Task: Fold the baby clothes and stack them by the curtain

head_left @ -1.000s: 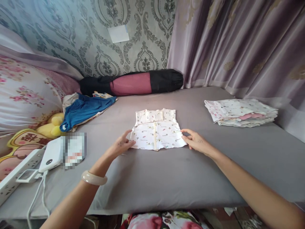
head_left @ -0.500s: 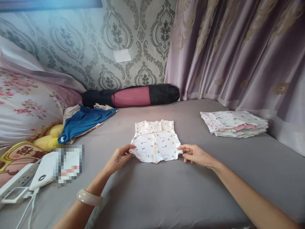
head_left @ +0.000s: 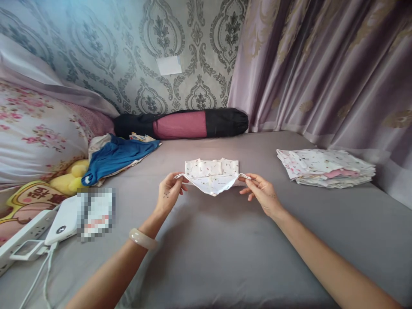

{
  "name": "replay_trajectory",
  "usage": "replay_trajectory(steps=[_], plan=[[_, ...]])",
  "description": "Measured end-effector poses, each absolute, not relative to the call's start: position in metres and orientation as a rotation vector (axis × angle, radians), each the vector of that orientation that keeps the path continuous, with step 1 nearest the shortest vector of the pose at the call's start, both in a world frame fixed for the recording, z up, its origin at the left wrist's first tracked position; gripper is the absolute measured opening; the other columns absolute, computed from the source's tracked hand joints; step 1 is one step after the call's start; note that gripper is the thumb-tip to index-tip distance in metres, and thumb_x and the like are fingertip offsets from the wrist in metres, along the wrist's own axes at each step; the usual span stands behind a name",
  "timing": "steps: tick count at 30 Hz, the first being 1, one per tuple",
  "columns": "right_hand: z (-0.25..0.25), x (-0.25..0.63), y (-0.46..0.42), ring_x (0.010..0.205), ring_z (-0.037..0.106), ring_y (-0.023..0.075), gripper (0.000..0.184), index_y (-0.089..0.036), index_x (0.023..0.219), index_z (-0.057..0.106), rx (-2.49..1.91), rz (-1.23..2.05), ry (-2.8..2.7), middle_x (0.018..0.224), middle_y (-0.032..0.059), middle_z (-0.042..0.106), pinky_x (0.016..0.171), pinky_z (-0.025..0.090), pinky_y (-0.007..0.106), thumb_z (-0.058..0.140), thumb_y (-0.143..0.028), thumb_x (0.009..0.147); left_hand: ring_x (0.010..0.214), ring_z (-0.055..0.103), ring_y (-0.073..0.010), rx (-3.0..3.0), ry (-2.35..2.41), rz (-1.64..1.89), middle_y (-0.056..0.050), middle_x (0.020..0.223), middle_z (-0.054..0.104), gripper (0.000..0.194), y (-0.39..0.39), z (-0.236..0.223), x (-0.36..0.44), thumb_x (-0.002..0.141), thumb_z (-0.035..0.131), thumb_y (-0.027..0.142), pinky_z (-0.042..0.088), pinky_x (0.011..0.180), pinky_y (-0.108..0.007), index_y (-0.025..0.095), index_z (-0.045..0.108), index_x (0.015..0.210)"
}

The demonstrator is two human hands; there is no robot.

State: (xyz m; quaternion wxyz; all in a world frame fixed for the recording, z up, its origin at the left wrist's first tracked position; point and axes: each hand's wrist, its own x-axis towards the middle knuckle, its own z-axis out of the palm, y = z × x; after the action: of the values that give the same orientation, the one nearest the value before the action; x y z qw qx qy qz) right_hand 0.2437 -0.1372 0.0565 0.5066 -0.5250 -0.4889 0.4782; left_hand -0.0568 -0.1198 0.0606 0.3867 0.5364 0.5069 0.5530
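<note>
My left hand (head_left: 169, 189) and right hand (head_left: 261, 194) pinch corners of the printed baby top (head_left: 209, 175) between them; I judge this mid-fold, the next move needing even tension.

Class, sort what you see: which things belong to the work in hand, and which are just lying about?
In the work:
patterned garment
left hand and right hand, pinching its sides
grey sheet beneath
probably the folded stack, similarly patterned

Lying about:
blue garment
black-and-pink roll
power strip
white device
yellow plush
floral pillow
</note>
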Motion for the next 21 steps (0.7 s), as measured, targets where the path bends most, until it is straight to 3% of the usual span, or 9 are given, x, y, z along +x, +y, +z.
replay_trajectory(steps=[3,7,11,15,17,21], plan=[[0.049,0.239,-0.130,0.074,0.071,0.0181,0.049,-0.020,0.115,0.055,-1.235,0.997,-1.290,0.126,0.0138,0.064,0.042,0.047,0.021,0.060,-0.057,0.082,0.057,0.060,-0.0111,1.415,1.314,1.523,-0.002,0.076,0.065,0.027,-0.109,0.054,-0.051,0.086,0.056,0.042,0.044,0.050,-0.022,0.017,0.059,0.096],[0.037,0.238,-0.121,0.061,0.066,0.0137,0.045,-0.022,0.120,0.054,-1.307,0.789,-1.439,0.124,0.0117,0.065,0.044,0.049,0.024,0.052,-0.054,0.088,0.062,0.060,-0.0128,1.504,1.334,1.538,0.001,0.069,0.059,0.026,-0.097,0.041,-0.050,0.088,0.052,0.040,0.046,0.055,-0.023,0.019,0.058,0.101],[0.026,0.243,-0.109,0.060,0.064,0.0141,0.041,-0.024,0.126,0.053,-1.452,0.588,-1.596,0.104,0.0068,0.071,0.064,0.055,0.030,0.045,-0.044,0.091,0.074,0.061,-0.0145,1.625,1.431,1.478,-0.002,0.085,0.063,0.025,-0.084,0.031,-0.052,0.087,0.049,0.035,0.048,0.067,-0.026,0.020,0.056,0.106],[0.025,0.247,-0.090,0.073,0.067,0.0197,0.042,-0.024,0.130,0.053,-1.620,0.354,-1.756,0.079,0.0021,0.070,0.075,0.052,0.032,0.043,-0.035,0.091,0.076,0.058,-0.0152,1.778,1.545,1.395,-0.003,0.095,0.064,0.028,-0.066,0.023,-0.053,0.086,0.045,0.029,0.049,0.072,-0.029,0.021,0.055,0.110],[0.027,0.246,-0.080,0.080,0.068,0.0215,0.044,-0.024,0.131,0.053,-1.671,0.301,-1.824,0.083,0.0031,0.071,0.078,0.051,0.032,0.043,-0.031,0.089,0.079,0.058,-0.0174,1.865,1.615,1.310,-0.005,0.098,0.064,0.032,-0.056,0.017,-0.053,0.085,0.043,0.025,0.049,0.077,-0.033,0.021,0.056,0.113],[0.030,0.244,-0.062,0.101,0.067,0.0254,0.049,-0.023,0.136,0.051,-1.801,0.341,-1.921,0.115,0.0078,0.070,0.088,0.049,0.035,0.045,-0.025,0.087,0.095,0.059,-0.0259,2.017,1.788,1.071,-0.011,0.099,0.068,0.043,-0.041,0.007,-0.049,0.083,0.041,0.018,0.046,0.087,-0.042,0.016,0.054,0.124]])
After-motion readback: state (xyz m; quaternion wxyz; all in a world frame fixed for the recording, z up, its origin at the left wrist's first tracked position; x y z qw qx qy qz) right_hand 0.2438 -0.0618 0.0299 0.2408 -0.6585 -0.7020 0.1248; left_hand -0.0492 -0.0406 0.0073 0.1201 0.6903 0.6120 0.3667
